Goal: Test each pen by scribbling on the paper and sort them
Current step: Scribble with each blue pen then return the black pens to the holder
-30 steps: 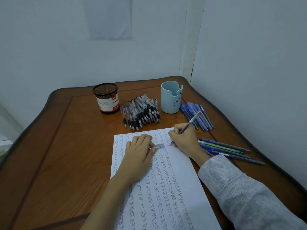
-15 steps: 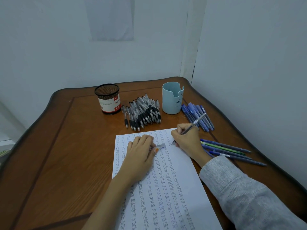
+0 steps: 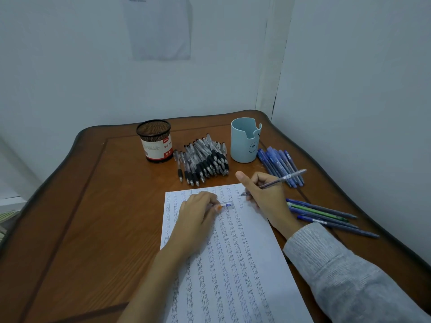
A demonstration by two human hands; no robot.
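Curling round one pen (image 3: 279,179), thumb lifted, the right hand (image 3: 263,197) sets its tip at the paper's (image 3: 233,264) far right corner, probably to scribble. The left hand (image 3: 198,213) pinches one cap (image 3: 227,203) and rests on the paper, likely steadying it. Beyond the paper stand a mesh cup (image 3: 155,141) and a blue cup (image 3: 243,143), with a black-grip heap (image 3: 205,164) too dense to count. Right of the paper lie at least four loose pens (image 3: 321,214).

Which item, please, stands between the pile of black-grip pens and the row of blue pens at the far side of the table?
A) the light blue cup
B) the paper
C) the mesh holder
A: the light blue cup stands with the pile of black-grip pens on its left and the blue pens on its right; the mesh holder is left of the pile.
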